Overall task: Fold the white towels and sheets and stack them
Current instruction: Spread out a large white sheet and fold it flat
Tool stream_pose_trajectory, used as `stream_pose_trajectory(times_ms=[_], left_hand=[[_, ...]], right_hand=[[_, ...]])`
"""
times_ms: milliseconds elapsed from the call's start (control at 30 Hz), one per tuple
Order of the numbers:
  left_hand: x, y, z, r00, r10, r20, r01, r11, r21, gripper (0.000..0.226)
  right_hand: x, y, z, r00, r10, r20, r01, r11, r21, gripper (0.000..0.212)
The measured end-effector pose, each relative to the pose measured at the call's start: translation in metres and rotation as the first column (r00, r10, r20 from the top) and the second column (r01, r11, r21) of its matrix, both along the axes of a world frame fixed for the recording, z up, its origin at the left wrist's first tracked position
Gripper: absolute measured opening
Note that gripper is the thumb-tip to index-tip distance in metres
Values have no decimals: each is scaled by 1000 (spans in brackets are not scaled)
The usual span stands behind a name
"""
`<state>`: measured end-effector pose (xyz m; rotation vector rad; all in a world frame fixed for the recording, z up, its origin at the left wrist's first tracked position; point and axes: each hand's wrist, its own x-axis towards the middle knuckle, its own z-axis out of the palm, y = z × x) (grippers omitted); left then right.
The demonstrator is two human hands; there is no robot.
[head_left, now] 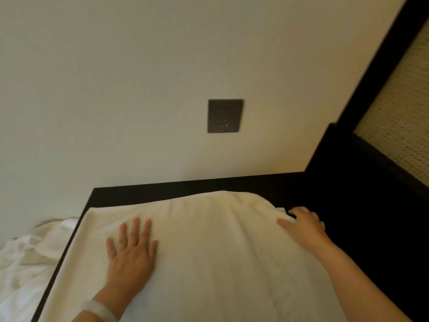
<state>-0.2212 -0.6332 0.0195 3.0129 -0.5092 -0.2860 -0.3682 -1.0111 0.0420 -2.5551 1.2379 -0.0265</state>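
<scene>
A white towel (pixel 209 240) lies spread over a dark tabletop (pixel 162 191), covering most of it. My left hand (pixel 131 252) lies flat on the towel's left part, fingers straight and spread, pressing it down. My right hand (pixel 301 225) is at the towel's far right corner, fingers curled round the bunched edge there. More white linen (pixel 30 254) lies crumpled to the left, below the table's edge.
A pale wall rises just behind the table, with a dark socket plate (pixel 225 116) on it. A dark frame (pixel 362 89) and a patterned panel (pixel 399 108) stand at the right. Bare dark tabletop (pixel 371 217) shows right of the towel.
</scene>
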Motion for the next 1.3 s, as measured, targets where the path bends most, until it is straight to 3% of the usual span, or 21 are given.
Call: stream_pose_trajectory(times_ms=[100,167,233,300,367,400,433,500,567,600,667,733,800,867,933,1033,1167,1300], left_hand=[[-9,-38,19,992,-129,-3,129,992,-11,64],[-21,-75,33,958,-280,61,285,954,-94,63],[-32,-110,47,913,-388,123,405,894,-190,60],[-38,-139,60,860,-472,194,509,818,-268,56],[-42,-162,69,796,-548,259,605,735,-307,53],[-43,-170,69,763,-586,274,646,700,-304,53],[-44,-176,66,736,-622,266,677,679,-284,53],[-43,-178,51,721,-671,174,692,688,-217,56],[-42,-171,30,738,-674,31,670,729,-140,59],[-42,-166,21,746,-665,-5,660,741,-123,61],[-43,-159,8,766,-643,22,639,756,-139,64],[-46,-157,2,778,-624,79,628,762,-161,65],[-49,-157,0,785,-608,116,618,761,-195,65],[-50,-156,-1,788,-601,131,614,757,-222,63],[-51,-154,-2,793,-591,149,609,757,-237,60],[-52,-150,-1,807,-561,185,590,753,-291,59],[-55,-145,4,761,-589,273,649,693,-315,58],[-54,-147,5,756,-591,282,653,708,-267,58]], right_hand=[[-3,-4,-5,985,-4,172,-31,979,200,49],[-6,2,-5,963,-22,269,-39,975,219,33],[-14,14,3,927,19,376,-82,985,153,14],[-26,36,11,865,247,436,-222,969,-109,14],[-45,72,19,780,500,377,-371,854,-364,14],[-56,88,18,750,597,284,-472,785,-402,13],[-64,100,15,737,650,186,-548,736,-399,11],[-75,107,9,749,655,105,-622,748,-231,29],[-78,97,12,805,567,175,-570,820,-38,19],[-76,89,16,855,456,245,-481,875,51,11],[-66,70,23,912,181,368,-227,970,84,9],[-51,52,25,950,-23,312,-19,991,130,19],[-32,40,28,981,-133,138,89,953,288,43],[-15,33,30,975,-204,93,136,867,480,49],[-5,27,31,981,-182,70,108,802,587,38],[9,6,38,991,-92,94,19,809,587,5],[35,-59,50,924,-267,275,96,855,510,11],[62,-111,55,828,-427,363,141,785,603,11]])
